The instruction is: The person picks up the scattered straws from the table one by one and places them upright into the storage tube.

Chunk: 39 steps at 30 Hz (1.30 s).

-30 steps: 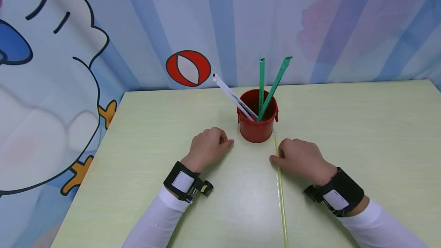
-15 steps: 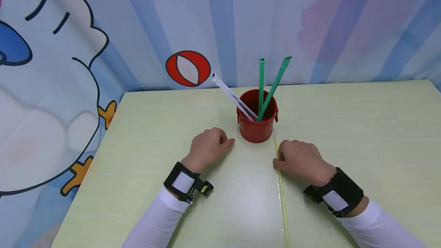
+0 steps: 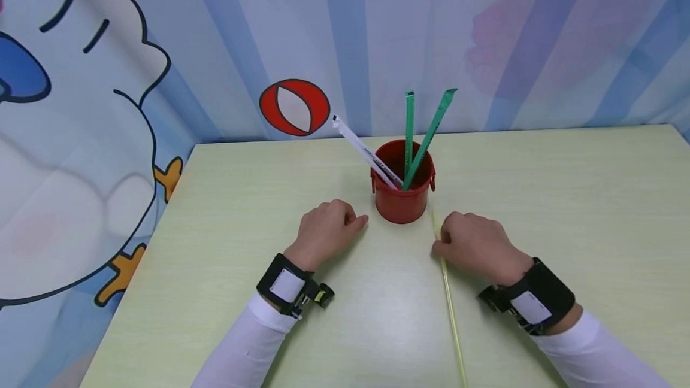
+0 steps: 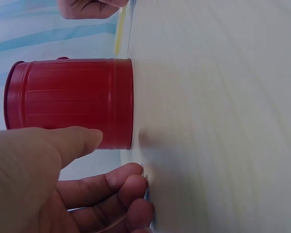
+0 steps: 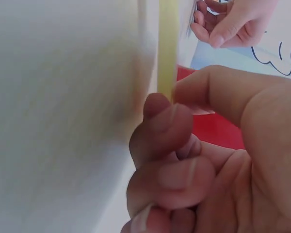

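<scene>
A long pale yellow straw point(image 3: 451, 310), perhaps in a clear sleeve, runs along the right middle of the table toward the near edge. My right hand point(image 3: 480, 245) pinches it near its far end, between thumb and curled fingers; the right wrist view shows the straw point(image 5: 167, 48) entering that grip. My left hand point(image 3: 326, 229) rests on the table with loosely curled fingers, holding nothing. Just beyond the hands stands a small red bucket point(image 3: 401, 205). In the left wrist view the left thumb lies in front of the bucket point(image 4: 72, 97); whether they touch is unclear.
Two green wrapped straws point(image 3: 431, 133) and two white wrapped ones point(image 3: 366, 151) lean out of the bucket. A patterned cloth backdrop point(image 3: 345, 35) rises behind the table point(image 3: 259, 184) and along its left side.
My right thumb has closed in on the yellow straw. The straw has shifted right, its near end most. My left hand has hardly moved.
</scene>
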### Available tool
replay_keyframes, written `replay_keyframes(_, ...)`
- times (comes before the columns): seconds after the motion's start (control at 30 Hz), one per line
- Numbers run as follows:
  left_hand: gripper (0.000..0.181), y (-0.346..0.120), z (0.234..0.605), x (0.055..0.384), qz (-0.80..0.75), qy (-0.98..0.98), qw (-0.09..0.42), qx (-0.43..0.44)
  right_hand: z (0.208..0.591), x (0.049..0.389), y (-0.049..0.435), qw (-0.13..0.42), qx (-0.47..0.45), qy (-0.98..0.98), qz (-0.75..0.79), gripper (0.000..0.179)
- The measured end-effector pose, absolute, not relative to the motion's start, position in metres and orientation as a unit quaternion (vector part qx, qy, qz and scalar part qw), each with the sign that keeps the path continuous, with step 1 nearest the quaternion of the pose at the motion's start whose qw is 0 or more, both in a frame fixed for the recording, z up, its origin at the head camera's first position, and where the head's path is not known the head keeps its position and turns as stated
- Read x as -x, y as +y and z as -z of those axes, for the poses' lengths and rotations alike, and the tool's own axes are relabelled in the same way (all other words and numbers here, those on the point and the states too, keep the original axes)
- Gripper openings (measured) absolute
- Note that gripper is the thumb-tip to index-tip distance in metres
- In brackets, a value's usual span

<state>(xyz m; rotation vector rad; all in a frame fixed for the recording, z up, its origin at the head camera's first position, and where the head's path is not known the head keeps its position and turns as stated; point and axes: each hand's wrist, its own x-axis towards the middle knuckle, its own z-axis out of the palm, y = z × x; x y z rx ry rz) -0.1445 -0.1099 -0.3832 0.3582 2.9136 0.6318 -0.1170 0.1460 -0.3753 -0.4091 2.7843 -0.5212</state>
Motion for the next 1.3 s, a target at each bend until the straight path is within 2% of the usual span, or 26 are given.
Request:
replay_keyframes(0.4, 0.034, -0.109, 0.383, 0.144, -0.21, 0.968, 0.07, -0.119, 0.368, 0.122, 0.156, 0.09, 0.132, 0.964, 0.212, 0.034)
replay_keyframes(0.83, 0.035, -0.11, 0.382, 0.146, -0.208, 0.968, 0.07, -0.122, 0.359, 0.123, 0.156, 0.088, 0.12, 0.96, 0.237, 0.029)
replay_keyframes(1.3, 0.036, -0.11, 0.381, 0.145, -0.215, 0.966, 0.069, -0.122, 0.349, 0.128, 0.163, 0.052, 0.114, 0.962, 0.244, 0.026)
